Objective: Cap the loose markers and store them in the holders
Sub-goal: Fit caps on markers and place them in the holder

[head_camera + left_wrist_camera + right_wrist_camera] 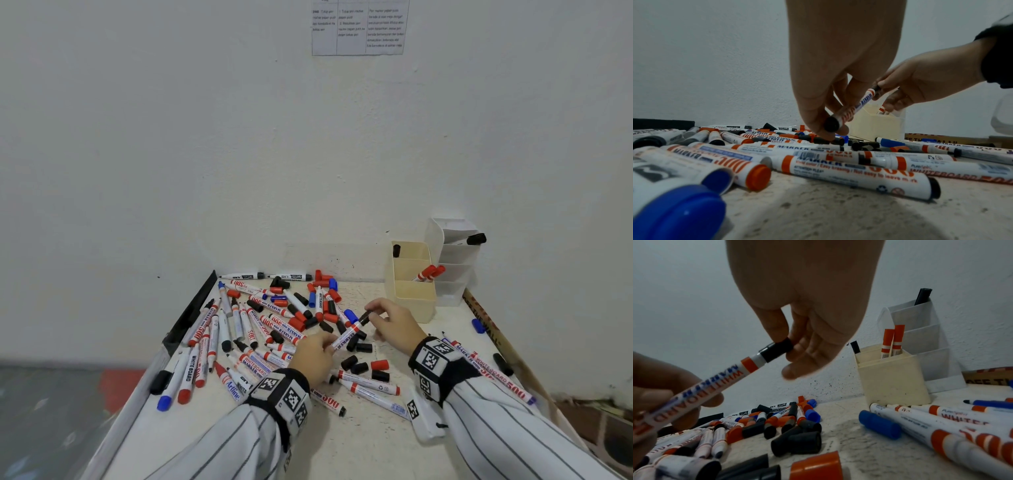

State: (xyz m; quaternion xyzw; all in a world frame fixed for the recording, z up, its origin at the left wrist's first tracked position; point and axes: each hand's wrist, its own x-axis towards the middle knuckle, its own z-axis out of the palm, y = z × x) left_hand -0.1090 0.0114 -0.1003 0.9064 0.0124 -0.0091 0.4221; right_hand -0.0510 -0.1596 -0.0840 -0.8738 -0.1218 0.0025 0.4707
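marker: white whiteboard marker [346,335] held off the table between both hands, above the pile, tilted up toward the right
left hand: left hand [313,354] pinches the tail end of the barrel, fingers curled round it; black end plug faces the left wrist camera
right hand: right hand [394,320] pinches the black cap [777,350] between thumb and fingers at the marker's tip end
cap state: cap sits on the tip; likely not fully home, a strip of white barrel shows between cap and orange band. Cannot tell if it has clicked
handling: judged light, stiff plastic tube, smooth and a bit slick; not fragile. Best grip is mid-barrel or tail for the push, cap by its sides; push straight along the axis
holders: cream holder [412,291] at right rear of the table, two red-capped markers [430,273] in its middle compartment, one black-capped marker in the back one; white tiered holder [455,260] just behind it, against the wall, with one black marker
open room: front compartment of the cream holder looks free; path from the hands to it passes over loose caps only
clutter: loose markers and red, black, blue caps [363,366] spread over the table [359,442]
edges: left table edge has markers lying close to it; round barrels could roll off if bumped. Wall closes the back side
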